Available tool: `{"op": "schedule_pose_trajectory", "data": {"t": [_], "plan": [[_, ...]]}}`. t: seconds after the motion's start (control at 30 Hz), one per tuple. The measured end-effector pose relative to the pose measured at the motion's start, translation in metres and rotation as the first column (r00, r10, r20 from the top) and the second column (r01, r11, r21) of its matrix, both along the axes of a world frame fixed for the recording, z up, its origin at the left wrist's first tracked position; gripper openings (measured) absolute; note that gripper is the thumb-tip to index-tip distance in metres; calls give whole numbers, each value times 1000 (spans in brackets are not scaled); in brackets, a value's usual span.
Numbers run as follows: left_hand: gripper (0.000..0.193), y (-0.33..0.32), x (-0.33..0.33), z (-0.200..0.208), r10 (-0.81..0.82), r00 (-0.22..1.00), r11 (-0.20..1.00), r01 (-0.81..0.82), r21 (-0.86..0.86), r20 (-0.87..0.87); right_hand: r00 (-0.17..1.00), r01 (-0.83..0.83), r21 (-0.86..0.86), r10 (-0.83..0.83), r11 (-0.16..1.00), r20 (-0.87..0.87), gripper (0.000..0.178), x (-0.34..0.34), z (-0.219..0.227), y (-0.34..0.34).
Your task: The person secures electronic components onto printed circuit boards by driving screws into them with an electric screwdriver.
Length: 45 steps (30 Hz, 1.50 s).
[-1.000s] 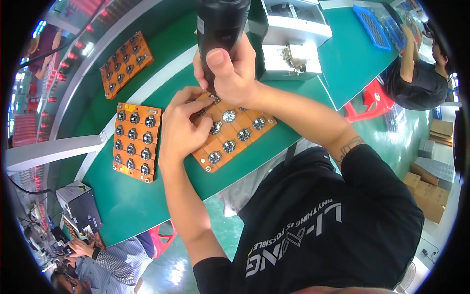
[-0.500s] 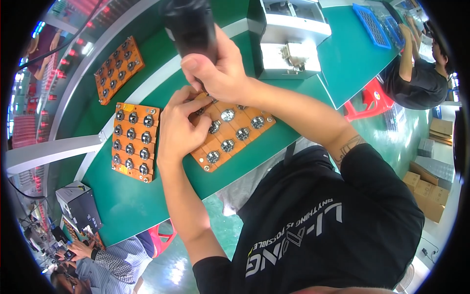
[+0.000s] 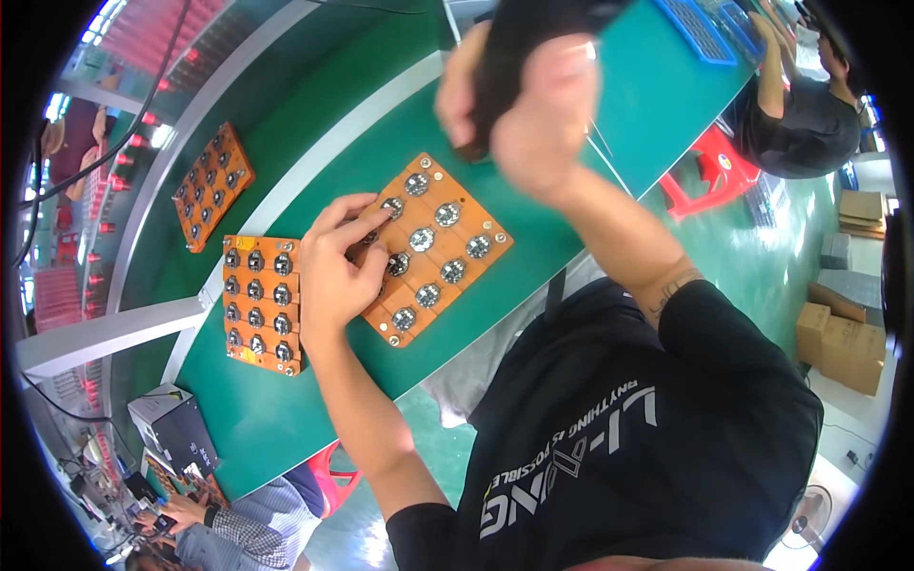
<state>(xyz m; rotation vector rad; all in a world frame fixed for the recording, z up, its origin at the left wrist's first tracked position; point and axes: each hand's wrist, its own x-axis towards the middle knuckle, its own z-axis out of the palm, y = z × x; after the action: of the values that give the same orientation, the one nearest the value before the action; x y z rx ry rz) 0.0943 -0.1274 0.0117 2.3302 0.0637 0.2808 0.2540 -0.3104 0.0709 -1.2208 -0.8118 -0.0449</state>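
Note:
An orange fixture board [image 3: 443,247] lies on the green table, its round seats filled with small round circuit boards. My left hand [image 3: 338,257] rests over its left edge, fingers apart, a fingertip touching one of the round circuit boards [image 3: 392,208]. My right hand [image 3: 543,119], smeared by motion, is closed round a black electric screwdriver [image 3: 519,67] up beyond the board's far right side. The screwdriver's tip cannot be made out. Left of my left hand lies a second filled fixture board [image 3: 262,303].
A third filled board [image 3: 214,187] lies at the far left behind a metal rail [image 3: 314,167]. A grey-black box [image 3: 176,428] stands at the table's left end, near a co-worker's hands [image 3: 186,514]. At the right are a blue tray [image 3: 700,29], a red stool [image 3: 709,176] and another person [image 3: 800,124].
My right hand has lifted the screwdriver off the fixture board and swung it to the right. My left hand stays at the board's left edge. The view has shifted slightly.

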Motion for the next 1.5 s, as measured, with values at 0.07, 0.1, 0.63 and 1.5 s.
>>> {"op": "schedule_pose_trajectory", "data": {"t": [0.07, 0.1, 0.63, 1.5], "plan": [[34, -2, 3, 2, 12, 1000, 1000, -12, -16, 4, 819, -483, 526, 148, 700, 555, 85, 66, -5, -2], [34, -2, 3, 3, 10, 1000, 1000, -10, -19, 4, 858, -464, 584, 176, 666, 482, 81, 67, -5, -11], [32, 6, -1, 0, 24, 1000, 998, -25, -60, -17, 979, 83, 10, -80, 996, -185, 44, 33, 0, -38], [32, 9, -2, -3, 31, 999, 985, -33, -171, -15, 912, -353, 175, 380, 919, -157, 51, -31, -51, 78]]}}
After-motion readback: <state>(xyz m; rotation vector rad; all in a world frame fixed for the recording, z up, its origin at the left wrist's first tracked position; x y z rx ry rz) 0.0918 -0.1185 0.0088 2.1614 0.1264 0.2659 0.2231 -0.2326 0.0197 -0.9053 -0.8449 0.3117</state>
